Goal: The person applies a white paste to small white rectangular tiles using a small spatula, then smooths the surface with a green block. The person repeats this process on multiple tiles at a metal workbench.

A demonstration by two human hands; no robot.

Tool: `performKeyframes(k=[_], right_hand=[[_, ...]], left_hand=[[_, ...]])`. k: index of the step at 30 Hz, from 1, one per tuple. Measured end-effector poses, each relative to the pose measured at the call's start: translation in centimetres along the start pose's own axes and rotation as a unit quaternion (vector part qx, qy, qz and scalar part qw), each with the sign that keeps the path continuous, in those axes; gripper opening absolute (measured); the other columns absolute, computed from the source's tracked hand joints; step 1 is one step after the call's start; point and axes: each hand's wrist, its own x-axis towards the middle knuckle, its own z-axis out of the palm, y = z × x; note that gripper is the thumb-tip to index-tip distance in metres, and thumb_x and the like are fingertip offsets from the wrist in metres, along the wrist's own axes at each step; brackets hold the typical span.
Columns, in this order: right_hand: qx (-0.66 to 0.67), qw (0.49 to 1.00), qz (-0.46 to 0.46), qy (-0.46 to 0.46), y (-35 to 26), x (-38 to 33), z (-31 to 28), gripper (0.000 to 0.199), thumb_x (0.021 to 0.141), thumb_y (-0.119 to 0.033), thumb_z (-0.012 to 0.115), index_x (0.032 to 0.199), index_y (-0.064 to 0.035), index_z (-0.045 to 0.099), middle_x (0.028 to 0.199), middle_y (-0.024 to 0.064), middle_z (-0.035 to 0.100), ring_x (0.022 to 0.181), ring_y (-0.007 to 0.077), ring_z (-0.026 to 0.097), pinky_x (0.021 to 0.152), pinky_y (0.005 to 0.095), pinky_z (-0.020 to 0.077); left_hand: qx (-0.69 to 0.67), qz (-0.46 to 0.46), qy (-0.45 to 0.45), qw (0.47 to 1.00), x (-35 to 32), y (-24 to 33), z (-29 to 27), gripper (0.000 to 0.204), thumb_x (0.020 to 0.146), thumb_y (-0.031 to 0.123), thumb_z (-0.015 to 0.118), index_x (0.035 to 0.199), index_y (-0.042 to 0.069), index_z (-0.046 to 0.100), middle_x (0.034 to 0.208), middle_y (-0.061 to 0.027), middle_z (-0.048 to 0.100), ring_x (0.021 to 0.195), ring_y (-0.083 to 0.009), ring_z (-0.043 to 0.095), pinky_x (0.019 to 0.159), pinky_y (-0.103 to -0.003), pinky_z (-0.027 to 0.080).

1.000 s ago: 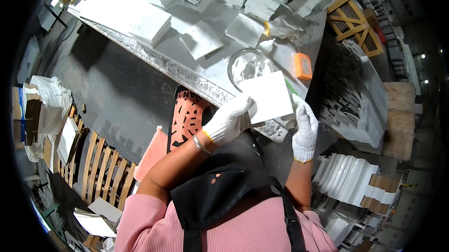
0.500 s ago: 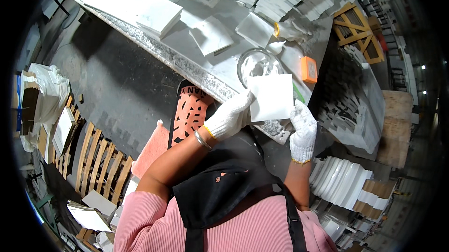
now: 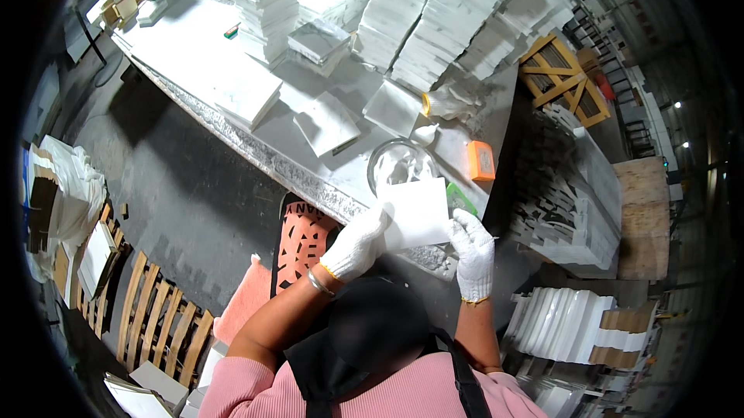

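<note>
Head view, only one: we see both gloved hands up over the near edge of the long white stone-topped workbench (image 3: 194, 46), holding a flat square white tile (image 3: 417, 212) between them. Tile looks thin, plain, matte white, no pattern we can make out, corners sharp, face tipped toward the camera and slightly rotated. The left hand (image 3: 358, 246), in a white knit glove, pinches the tile's left edge, thumb on the front face and fingers curled behind. The right hand (image 3: 473, 251), same kind of glove, is closed on the lower right corner, fingers bent; we cannot tell how far they wrap behind. A thin metal bangle (image 3: 315, 283) sits on the left wrist. Just beyond the tile, on the bench, a round clear bowl with white contents (image 3: 399, 164); a green flat piece (image 3: 459, 199) peeks out at the tile's right edge, touching or behind it, we cannot tell which. An orange rectangular block (image 3: 481, 160) lies near the bench's right end. Loose white tiles (image 3: 325, 122) lie flat mid-bench, and tall stacks of white tiles (image 3: 434, 22) fill the far side. Below the bench edge, an orange-and-black patterned stool (image 3: 301, 240); to the left, a wooden slatted pallet (image 3: 159, 333) on the dark floor. A yellow wooden frame (image 3: 562, 77) stands at right.
</note>
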Motion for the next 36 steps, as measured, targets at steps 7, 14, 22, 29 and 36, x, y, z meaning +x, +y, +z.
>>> performKeyframes(k=[7, 14, 22, 29, 36], right_hand=[[-0.028, 0.991, -0.129, 0.026, -3.2, 2.5, 1.2, 0.036, 0.097, -0.013, 0.069, 0.129, 0.0025, 0.065, 0.121, 0.0129, 0.071, 0.106, 0.0181, 0.068, 0.092, 0.0300, 0.0521], [-0.300, 0.900, -0.314, 0.026, -5.5, 4.2, 4.7, 0.035, 0.091, -0.015, 0.071, 0.123, -0.0007, 0.067, 0.124, 0.0203, 0.067, 0.115, 0.0349, 0.065, 0.097, 0.0425, 0.0517], [-0.050, 0.987, -0.153, 0.025, -1.1, 4.3, 0.3, 0.036, 0.098, -0.005, 0.062, 0.132, 0.0043, 0.061, 0.122, 0.0100, 0.065, 0.100, 0.0149, 0.063, 0.087, 0.0287, 0.0529], [0.017, 0.999, -0.030, -0.022, -0.2, 2.9, 0.3, 0.037, 0.099, -0.010, 0.061, 0.133, 0.0046, 0.061, 0.109, 0.0056, 0.070, 0.081, 0.0065, 0.060, 0.066, 0.0191, 0.0451], [-0.063, 0.991, -0.118, -0.025, 3.3, 3.8, 0.7, 0.035, 0.096, -0.009, 0.064, 0.128, 0.0064, 0.064, 0.108, 0.0095, 0.071, 0.086, 0.0098, 0.065, 0.070, 0.0211, 0.0487]], left_hand=[[0.049, 0.014, -0.006, 0.999, 0.4, -0.1, -0.2, 0.051, 0.103, 0.030, 0.059, 0.141, -0.003, 0.051, 0.129, -0.0059, 0.062, 0.109, -0.0157, 0.060, 0.094, -0.033, 0.052], [0.169, 0.030, 0.001, 0.985, -0.8, 0.3, -1.0, 0.048, 0.104, 0.029, 0.063, 0.142, 0.000, 0.057, 0.136, -0.0041, 0.061, 0.124, -0.0138, 0.054, 0.109, -0.030, 0.042], [0.280, 0.125, 0.149, 0.940, -0.7, 6.8, -3.5, 0.042, 0.105, 0.039, 0.054, 0.118, 0.001, 0.067, 0.093, -0.0049, 0.066, 0.084, -0.0101, 0.058, 0.076, -0.029, 0.051], [0.118, 0.227, 0.111, 0.960, -0.7, 16.3, -3.3, 0.041, 0.103, 0.028, 0.061, 0.133, 0.000, 0.057, 0.117, -0.0066, 0.067, 0.100, -0.0166, 0.066, 0.079, -0.033, 0.055], [0.211, 0.279, 0.065, 0.935, 6.0, 30.0, -2.1, 0.049, 0.104, 0.033, 0.061, 0.140, 0.002, 0.053, 0.126, -0.0108, 0.066, 0.110, -0.0208, 0.067, 0.088, -0.037, 0.058]])
